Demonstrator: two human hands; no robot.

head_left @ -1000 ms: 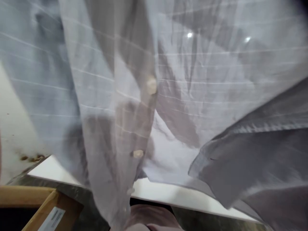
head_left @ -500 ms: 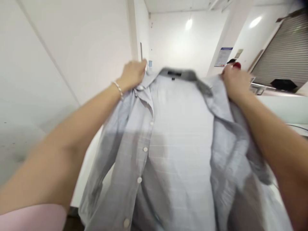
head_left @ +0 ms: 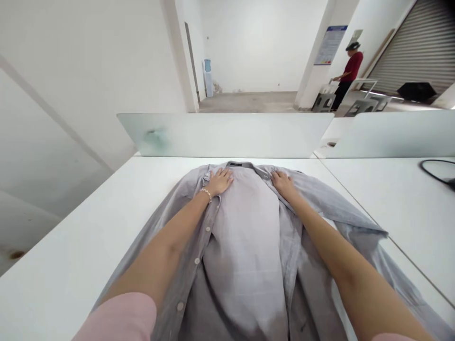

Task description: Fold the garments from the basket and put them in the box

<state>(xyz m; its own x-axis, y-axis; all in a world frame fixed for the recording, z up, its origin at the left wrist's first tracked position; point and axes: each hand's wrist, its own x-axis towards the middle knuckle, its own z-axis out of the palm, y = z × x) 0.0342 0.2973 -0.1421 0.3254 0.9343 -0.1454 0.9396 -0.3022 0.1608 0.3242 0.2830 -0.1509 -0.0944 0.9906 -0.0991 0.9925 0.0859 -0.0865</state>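
A grey button-up shirt (head_left: 245,227) lies spread on the white table (head_left: 71,255), its front open and the collar at the far side. White buttons run down its left front edge. My left hand (head_left: 220,181) rests flat on the shirt beside the left of the collar, fingers spread. On the other side, my right hand (head_left: 283,183) lies on the fabric just below the right collar point, its fingers stretched forward. Both sleeves fall outward, the right one folded over partway. My forearms cover parts of the two front panels.
A frosted divider (head_left: 227,135) stands along the table's far edge, with another divider (head_left: 408,135) to the right. A black cable (head_left: 432,173) lies on the right table. Beyond, a person in red (head_left: 351,66) stands near grey stools (head_left: 360,107).
Both hands have come down from holding the shirt up by its shoulders. The shirt now lies on the table, and the hands have let go and rest on it.
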